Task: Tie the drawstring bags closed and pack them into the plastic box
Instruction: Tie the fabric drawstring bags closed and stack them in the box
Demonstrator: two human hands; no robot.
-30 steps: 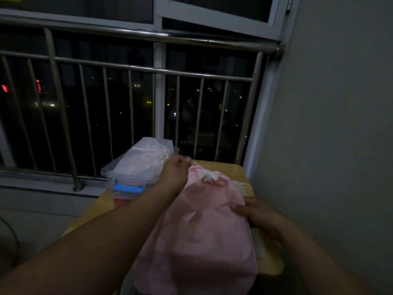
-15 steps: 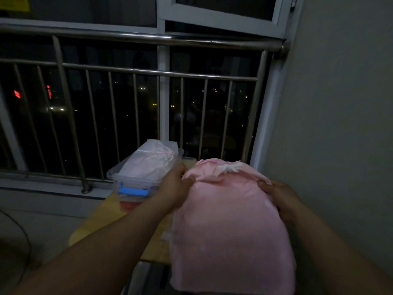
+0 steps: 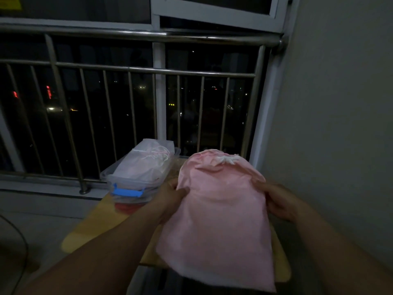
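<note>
Since the top of the bag (image 3: 219, 209) looks cinched, you've got your left hand (image 3: 170, 196) and right hand (image 3: 280, 201) each curled round a side edge, holding it spread above the table (image 3: 89, 235); the box (image 3: 127, 182) sits just left, probably next stop.

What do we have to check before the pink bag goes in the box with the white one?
1. Mouth of the pink bag gathered: ok, the top is bunched around its white cord.
2. Knot tied: cannot tell.
3. Grip: ok, the left hand and right hand hold the bag's sides.
4. Lid off the plastic box: ok, it stands open.
5. Room inside: cannot tell; the white bag already bulges above the rim.
6. Box steady: ok, flat on the table.
</note>
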